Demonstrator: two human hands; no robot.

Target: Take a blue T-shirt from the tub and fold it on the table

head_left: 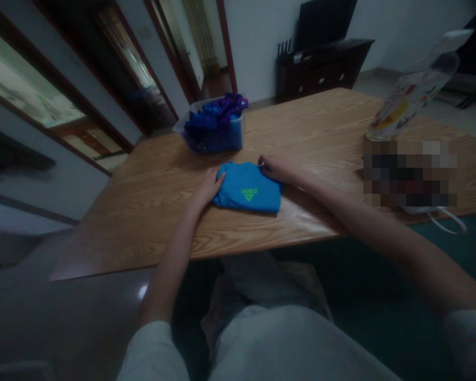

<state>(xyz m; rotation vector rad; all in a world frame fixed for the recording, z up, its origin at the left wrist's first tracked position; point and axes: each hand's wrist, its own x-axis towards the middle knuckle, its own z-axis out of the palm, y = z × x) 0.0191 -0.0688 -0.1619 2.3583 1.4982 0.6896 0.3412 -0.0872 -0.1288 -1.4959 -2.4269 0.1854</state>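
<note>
A folded bright-blue garment (249,186) with a green triangular logo and lettering lies on the wooden table in front of me. At its left edge, my left hand (209,187) grips the fabric, with the thumb over the top. My right hand (276,169) is at the upper right corner, its fingers curled and closed on the cloth edge. Part of the right fingers' hold is hidden by the hand itself. The garment's front edge faces me and is free of both hands.
Beyond the garment stands a clear plastic bin (212,144) filled with blue and purple cloth. To the right are a tall transparent bottle (410,100), a pixelated patch and a white cord (446,225). The wooden table's (143,211) near edge runs before my lap.
</note>
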